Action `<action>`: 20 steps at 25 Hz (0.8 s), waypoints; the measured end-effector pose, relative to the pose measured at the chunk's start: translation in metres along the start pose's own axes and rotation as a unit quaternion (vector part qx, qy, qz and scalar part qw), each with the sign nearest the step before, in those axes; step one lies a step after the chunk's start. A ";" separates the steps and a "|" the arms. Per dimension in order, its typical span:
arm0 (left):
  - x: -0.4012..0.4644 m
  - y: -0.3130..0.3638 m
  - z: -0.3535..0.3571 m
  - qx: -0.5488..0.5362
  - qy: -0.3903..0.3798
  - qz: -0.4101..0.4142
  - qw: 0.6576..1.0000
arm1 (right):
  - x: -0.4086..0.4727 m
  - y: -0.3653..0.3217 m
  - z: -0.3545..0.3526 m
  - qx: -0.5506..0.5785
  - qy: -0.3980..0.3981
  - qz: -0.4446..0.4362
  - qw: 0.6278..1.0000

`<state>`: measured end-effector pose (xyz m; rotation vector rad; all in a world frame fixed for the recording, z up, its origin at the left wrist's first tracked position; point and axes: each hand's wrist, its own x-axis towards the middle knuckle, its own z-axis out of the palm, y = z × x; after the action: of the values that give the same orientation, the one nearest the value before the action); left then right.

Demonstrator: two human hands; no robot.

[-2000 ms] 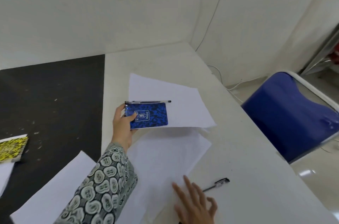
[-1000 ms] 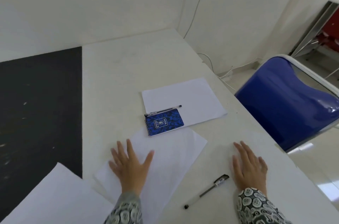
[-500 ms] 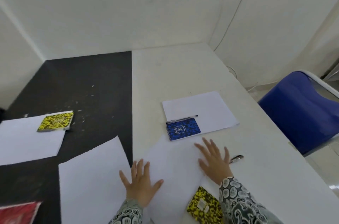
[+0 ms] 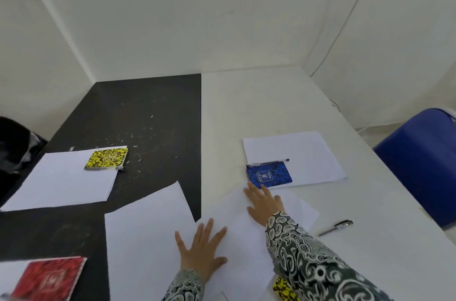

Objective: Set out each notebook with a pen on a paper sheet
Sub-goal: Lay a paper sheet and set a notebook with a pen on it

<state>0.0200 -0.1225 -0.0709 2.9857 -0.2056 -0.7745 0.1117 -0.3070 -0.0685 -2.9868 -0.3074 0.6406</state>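
White paper sheet (image 4: 237,234) lies under both flat, empty hands; the loose pen (image 4: 336,228) lies just right of the right hand (image 4: 264,204), nearer than the left hand (image 4: 202,249), pointing up-right.

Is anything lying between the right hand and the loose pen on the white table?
Nothing visible. The right hand lies flat on a paper sheet; the loose pen lies to its right on bare table.
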 end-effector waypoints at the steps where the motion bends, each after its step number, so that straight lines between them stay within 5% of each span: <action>1: 0.003 -0.003 -0.001 -0.035 -0.011 0.002 0.999 | 0.004 0.003 -0.004 0.002 -0.005 0.011 1.000; 8: 0.006 -0.012 0.001 -0.076 0.000 0.026 0.997 | 0.027 0.050 -0.015 0.071 -0.013 0.075 0.995; 13: -0.001 -0.014 0.003 -0.082 -0.019 0.028 0.996 | 0.015 0.061 -0.011 0.186 0.051 0.076 0.978; 20: -0.039 -0.023 0.025 -0.073 0.013 0.050 0.996 | -0.039 0.041 0.027 0.182 0.055 0.164 0.968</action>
<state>-0.0233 -0.0950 -0.0753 2.8215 -0.2823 -0.7065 0.0730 -0.3549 -0.0825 -2.7162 0.2899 0.4858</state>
